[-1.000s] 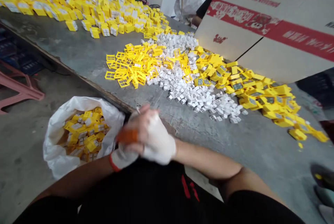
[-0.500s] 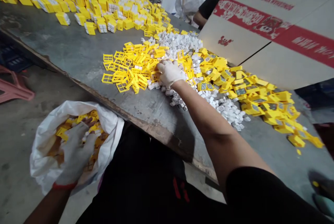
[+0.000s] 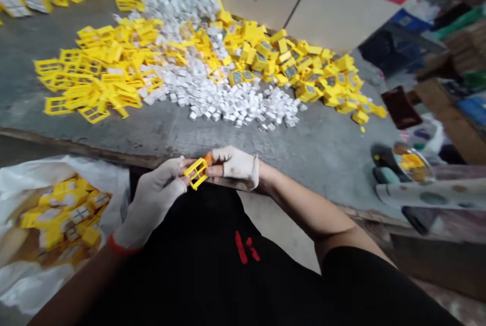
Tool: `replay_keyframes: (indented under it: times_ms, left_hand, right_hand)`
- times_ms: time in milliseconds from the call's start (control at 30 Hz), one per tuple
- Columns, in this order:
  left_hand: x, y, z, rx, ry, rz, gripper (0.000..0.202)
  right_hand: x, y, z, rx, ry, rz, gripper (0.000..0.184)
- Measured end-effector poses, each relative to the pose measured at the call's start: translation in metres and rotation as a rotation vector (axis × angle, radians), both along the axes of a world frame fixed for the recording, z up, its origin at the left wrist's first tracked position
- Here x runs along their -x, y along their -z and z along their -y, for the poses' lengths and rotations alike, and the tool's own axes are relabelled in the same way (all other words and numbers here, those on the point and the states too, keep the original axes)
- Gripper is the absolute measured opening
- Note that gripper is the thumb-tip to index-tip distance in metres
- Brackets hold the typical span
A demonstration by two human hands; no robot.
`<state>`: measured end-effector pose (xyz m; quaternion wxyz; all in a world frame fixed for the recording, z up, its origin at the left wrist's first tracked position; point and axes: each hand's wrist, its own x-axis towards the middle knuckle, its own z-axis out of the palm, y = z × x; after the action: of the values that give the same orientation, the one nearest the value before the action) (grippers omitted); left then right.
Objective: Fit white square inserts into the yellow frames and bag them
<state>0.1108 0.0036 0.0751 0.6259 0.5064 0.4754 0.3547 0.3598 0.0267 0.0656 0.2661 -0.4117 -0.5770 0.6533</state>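
In front of my body, near the table's edge, both hands meet at a small yellow plastic frame [image 3: 196, 172] with open window-like cells. My left hand [image 3: 155, 194], in a white glove with bare fingertips, pinches it from the left. My right hand [image 3: 232, 166], gloved the same way, closes on its right end. A small orange spot shows at the right fingertips; what it is I cannot make out. Beyond the hands lie a heap of similar yellow frames [image 3: 94, 70] and a spread of small white pieces [image 3: 228, 95].
Yellow block-like pieces [image 3: 288, 63] lie to the right on the grey table [image 3: 326, 149], with more at the far left. A large carton [image 3: 334, 12] stands behind. At lower left is an open white sack [image 3: 117, 179] holding yellow-and-white blocks [image 3: 76, 209]. A round container [image 3: 412, 164] sits right.
My left hand has come up out of the sack. My right hand has drawn back from the yellow heap, and both now hold a yellow frame. The view has swung right.
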Motion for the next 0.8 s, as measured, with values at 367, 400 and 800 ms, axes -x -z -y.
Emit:
replay_keyframes:
  times_ms: [367,400,800]
  left_hand:
    - [-0.031,-0.004,0.017,0.283,-0.052,0.180,0.051]
    - [-0.032,-0.005,0.018,0.325,-0.070,0.212,0.049]
    - [-0.036,0.006,0.025,0.359,-0.117,0.329,0.045]
  right_hand:
    - [-0.088,-0.008,-0.089,-0.567,0.190,1.227,0.090]
    - [-0.080,-0.005,-0.085,-0.600,0.134,1.209,0.089]
    - [-0.133,0.012,-0.005,-0.704,0.356,1.129,0.043]
